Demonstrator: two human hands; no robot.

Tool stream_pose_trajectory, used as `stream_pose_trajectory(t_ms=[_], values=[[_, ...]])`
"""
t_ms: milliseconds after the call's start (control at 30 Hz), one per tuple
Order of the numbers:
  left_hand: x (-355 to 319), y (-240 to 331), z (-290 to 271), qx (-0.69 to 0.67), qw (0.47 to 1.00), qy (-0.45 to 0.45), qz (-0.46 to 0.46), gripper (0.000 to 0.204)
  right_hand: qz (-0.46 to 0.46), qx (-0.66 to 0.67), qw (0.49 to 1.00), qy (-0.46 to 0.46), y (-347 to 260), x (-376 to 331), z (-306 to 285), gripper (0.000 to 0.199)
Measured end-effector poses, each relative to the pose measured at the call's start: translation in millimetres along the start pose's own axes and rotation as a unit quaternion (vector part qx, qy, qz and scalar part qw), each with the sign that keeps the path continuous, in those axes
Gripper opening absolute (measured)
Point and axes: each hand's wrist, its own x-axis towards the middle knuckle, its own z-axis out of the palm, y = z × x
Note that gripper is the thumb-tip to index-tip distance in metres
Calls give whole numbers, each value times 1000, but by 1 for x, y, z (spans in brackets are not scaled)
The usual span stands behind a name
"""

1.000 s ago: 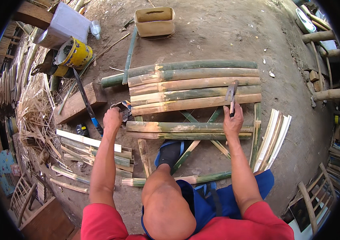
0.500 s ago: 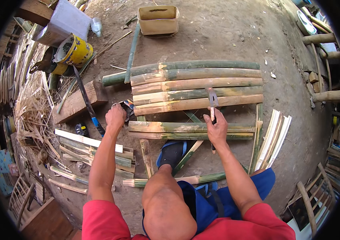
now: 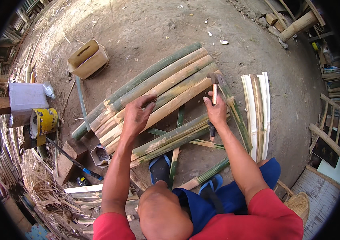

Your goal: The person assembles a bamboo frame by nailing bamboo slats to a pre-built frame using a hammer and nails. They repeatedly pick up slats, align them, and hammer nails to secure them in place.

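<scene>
My right hand [image 3: 217, 112] is wrapped round the handle of a hammer [image 3: 214, 91], whose head is up over the right end of the bamboo slats. Over the left-middle part of those slats [image 3: 178, 83] is my left hand [image 3: 137, 115], its fingers bent and thumb near the index finger. Anything pinched there is too small to make out. Several split-bamboo slats lie side by side on a bamboo frame [image 3: 234, 108], with a narrower bamboo band [image 3: 174, 136] nearer to me. A small torn packet [image 3: 100, 155] sits on the ground left of the slats, beside my left forearm.
A long blade with a blue handle [image 3: 92, 174] leans across a wood block [image 3: 69, 160]. Beyond are a yellow bucket [image 3: 46, 121] and a tan container [image 3: 88, 60]. Loose bamboo strips [image 3: 256, 116] lie at right. My foot [image 3: 160, 170] is beside the frame.
My left hand has moved from beside the packet to over the slats. My right hand still grips the hammer. The whole view has turned, so the slats now slant up to the right.
</scene>
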Motion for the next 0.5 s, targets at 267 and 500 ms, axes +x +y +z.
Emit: stream_pose_trajectory(t_ms=[267,500], values=[[95,21,169,267,911,-124,287,20,129,-36,991,21,59,118,-12,56],[103,-9,192,301,892,-138,308,24,184,-22,983,-1,67,124,-9,45]])
